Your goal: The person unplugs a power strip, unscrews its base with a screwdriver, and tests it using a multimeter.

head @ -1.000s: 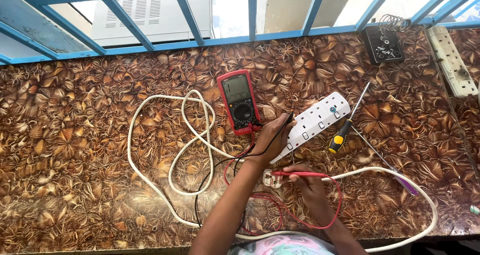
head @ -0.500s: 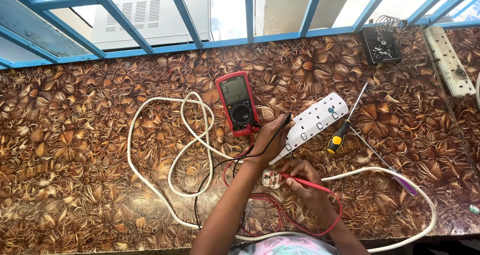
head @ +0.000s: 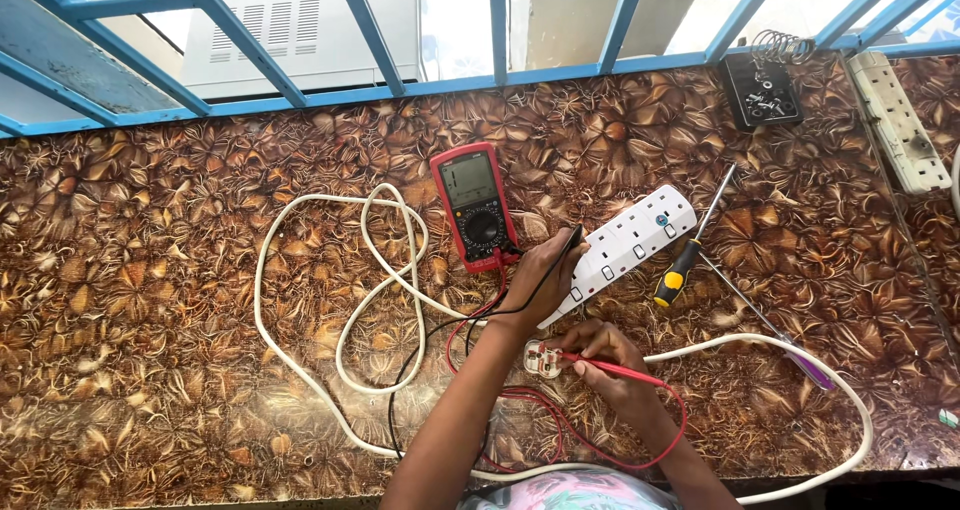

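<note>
Your right hand point(head: 610, 355) pinches the red probe point(head: 620, 370), its tip on the white plug point(head: 540, 358) at six o'clock. Your left hand point(head: 545, 275) pinches the black probe point(head: 565, 255) against the near end of the white power strip point(head: 630, 245). Judging by both contacts, measuring is underway; the red multimeter point(head: 475, 205) at twelve o'clock waits unread.

Multimeter point(head: 476, 208) set on the tabletop point(head: 150, 320), just left of the power strip point(head: 625, 250). Screwdriver point(head: 690, 250) laid right of the strip. Plug point(head: 541, 359) placed in front of the strip, near the tabletop's front edge. Cable point(head: 330, 300) looped left of the multimeter. Second strip point(head: 900, 120) found far right, at the back.
</note>
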